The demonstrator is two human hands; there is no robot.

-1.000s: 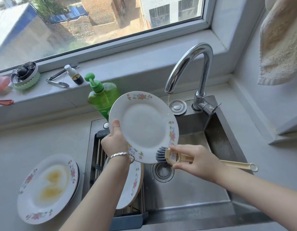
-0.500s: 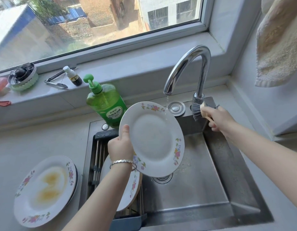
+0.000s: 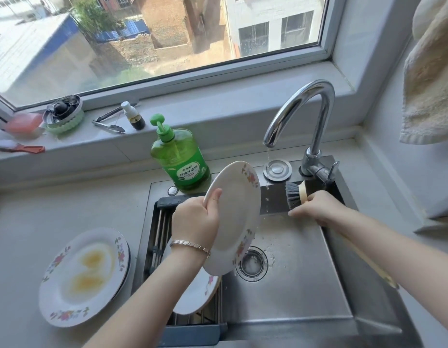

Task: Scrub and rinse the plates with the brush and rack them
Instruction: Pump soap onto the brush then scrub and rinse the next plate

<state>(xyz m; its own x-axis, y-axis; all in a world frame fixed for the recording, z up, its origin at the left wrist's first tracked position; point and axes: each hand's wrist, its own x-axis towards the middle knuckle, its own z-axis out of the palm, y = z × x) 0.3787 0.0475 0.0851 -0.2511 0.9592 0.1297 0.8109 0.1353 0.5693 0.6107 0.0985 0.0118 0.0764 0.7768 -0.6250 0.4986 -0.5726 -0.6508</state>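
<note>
My left hand [image 3: 196, 219] grips the left rim of a white floral plate [image 3: 236, 217], tilted nearly on edge over the steel sink [image 3: 293, 285]. My right hand [image 3: 316, 205] holds the dish brush [image 3: 294, 194] by its tan neck, grey bristles pointing left, just below the faucet [image 3: 303, 109], which only drips. The brush is apart from the plate. Another plate [image 3: 196, 295] lies on the rack [image 3: 162, 234] at the sink's left. A stack of dirty plates [image 3: 84, 275] with yellow smears sits on the counter at left.
A green soap bottle [image 3: 179, 159] stands behind the sink. The windowsill holds tongs [image 3: 108, 125], a small bottle [image 3: 133, 116] and a lidded bowl [image 3: 63, 116]. A towel [image 3: 431, 79] hangs at upper right. The drain [image 3: 252, 263] lies under the held plate.
My right hand has come from the faucet handle down and left with the brush. My left hand has turned the plate more on edge. The head camera has shifted slightly.
</note>
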